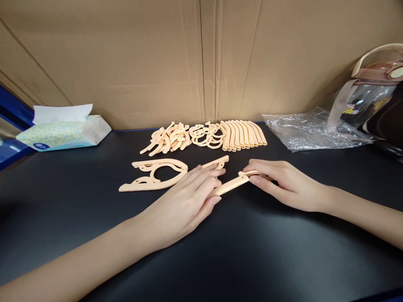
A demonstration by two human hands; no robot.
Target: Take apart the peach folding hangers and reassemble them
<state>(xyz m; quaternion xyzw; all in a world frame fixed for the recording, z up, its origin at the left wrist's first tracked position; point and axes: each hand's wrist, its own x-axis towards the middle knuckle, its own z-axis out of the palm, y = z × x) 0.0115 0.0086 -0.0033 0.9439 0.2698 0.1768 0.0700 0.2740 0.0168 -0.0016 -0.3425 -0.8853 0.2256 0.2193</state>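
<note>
My left hand [189,197] lies over a peach plastic hanger arm [232,185], its thumb and fingers closed around it. The arm points up and to the right, with a small hole near its end. At that end my right hand [286,184] pinches a thin peach piece [249,172], mostly hidden by the fingers. Beyond my left fingers another hanger arm [222,161] lies on the table, partly covered. To the left rests a folding hanger [170,183] with two arms and a curved middle part, its right end hidden behind my left hand.
Along the back lie a heap of small curved parts [170,138], a pile of rounded hook parts [208,136] and a neat row of hanger arms [244,135]. A tissue pack [66,132] stands at left. Clear plastic bag [302,130] and water bottle [371,96] are at right. Cardboard [141,63] walls the back.
</note>
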